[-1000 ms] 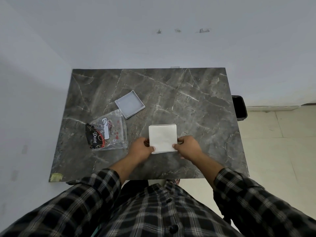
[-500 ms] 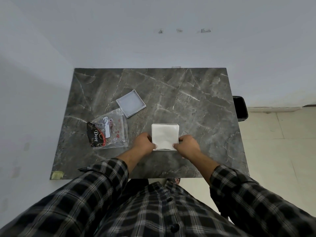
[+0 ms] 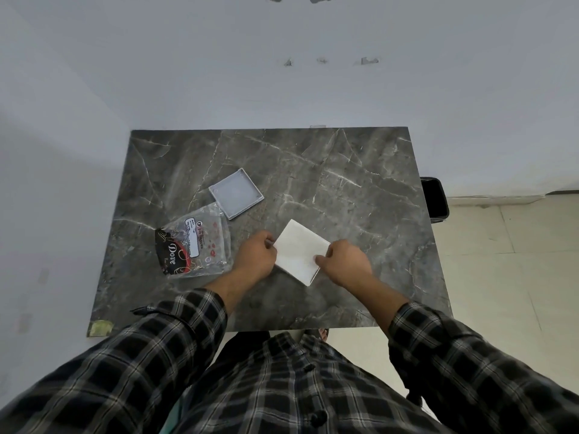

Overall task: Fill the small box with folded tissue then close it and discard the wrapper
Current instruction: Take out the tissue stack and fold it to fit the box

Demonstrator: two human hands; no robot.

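Observation:
A white square, the small box filled with folded tissue point(image 3: 299, 250), sits near the middle of the dark marble table point(image 3: 344, 170), turned like a diamond. My left hand point(image 3: 255, 256) grips its left corner and my right hand point(image 3: 343, 261) grips its right corner. I cannot tell the box walls from the tissue on top. The grey square lid point(image 3: 236, 193) lies flat farther back to the left. The clear plastic wrapper point(image 3: 194, 245), printed "Dove" in black and red, lies left of my left hand.
A black bin point(image 3: 435, 198) stands on the floor by the table's right edge. White walls close the far and left sides. A yellowish tape patch point(image 3: 100, 327) marks the table's near left corner.
The white square lay straight to the table edge before; now it is rotated to a diamond between my hands. Both hands stay on its sides.

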